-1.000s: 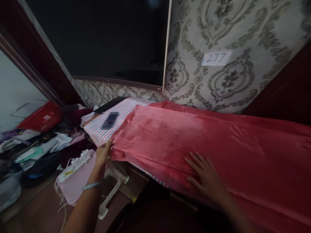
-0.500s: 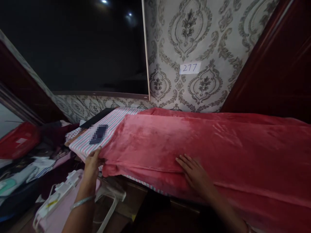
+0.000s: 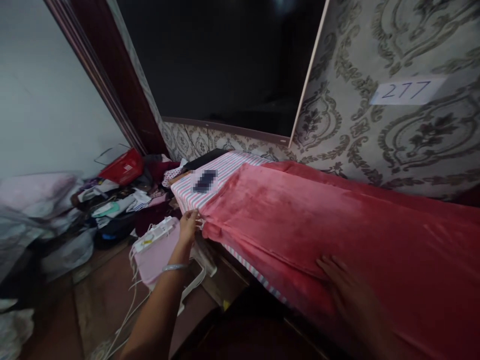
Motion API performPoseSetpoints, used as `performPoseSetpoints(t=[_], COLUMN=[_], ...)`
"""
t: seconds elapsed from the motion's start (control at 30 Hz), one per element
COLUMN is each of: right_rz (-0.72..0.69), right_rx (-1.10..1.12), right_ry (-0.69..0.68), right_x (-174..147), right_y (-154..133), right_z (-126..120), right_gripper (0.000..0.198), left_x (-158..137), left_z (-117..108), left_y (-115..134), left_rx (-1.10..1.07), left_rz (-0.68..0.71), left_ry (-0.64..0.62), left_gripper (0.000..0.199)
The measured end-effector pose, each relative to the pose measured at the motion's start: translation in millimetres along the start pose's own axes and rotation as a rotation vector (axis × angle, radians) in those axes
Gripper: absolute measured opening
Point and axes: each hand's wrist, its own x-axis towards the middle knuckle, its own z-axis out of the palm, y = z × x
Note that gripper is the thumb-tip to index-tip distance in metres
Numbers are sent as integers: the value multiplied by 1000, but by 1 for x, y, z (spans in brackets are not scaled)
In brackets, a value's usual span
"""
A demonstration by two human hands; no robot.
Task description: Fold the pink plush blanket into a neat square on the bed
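A long red velvet cloth (image 3: 285, 210), laid in layers, stretches over a surface covered by a pink-and-grey striped cloth (image 3: 228, 162). At its near left corner my left hand (image 3: 189, 226) has its fingers bent and closed on the red edge, right beside the striped cloth's border; the fingertips are partly hidden. My right hand (image 3: 347, 280) lies flat on the red cloth near its front fold, fingers stretched out. A dark phone-like object (image 3: 204, 182), blurred out, rests on the striped cloth beyond my left hand.
Below my left arm stand a pink panel (image 3: 159, 255) and a white power strip (image 3: 155, 232) with trailing cords. Heaped clothes (image 3: 116, 207) and a red basket (image 3: 123, 167) are at left. A large television (image 3: 225, 65) hangs behind, beside a paper marked 277 (image 3: 408, 91).
My view has swung left, so everything appears further right and more floor shows. Both hands stay at about the same places on the red cloth.
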Motion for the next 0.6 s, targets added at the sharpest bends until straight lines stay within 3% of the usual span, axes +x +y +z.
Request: performPoseSetpoints(t=[0.1, 0.2, 0.47, 0.6], right_rz=[44, 68, 187, 160], right_rx=[-18, -16, -40, -38], right_ry=[-5, -18, -140, -162], right_x=[5, 10, 7, 1], right_y=[-5, -7, 3, -3], right_z=[-4, -6, -8, -3], right_gripper=[72, 70, 74, 77], left_x=[1, 3, 18, 22], left_z=[1, 8, 21, 17], left_y=[-3, -1, 26, 23], left_rx=[9, 4, -68, -59], left_rz=[-85, -56, 147, 138], left_ry=[-79, -102, -9, 34], left_gripper=[60, 60, 37, 37])
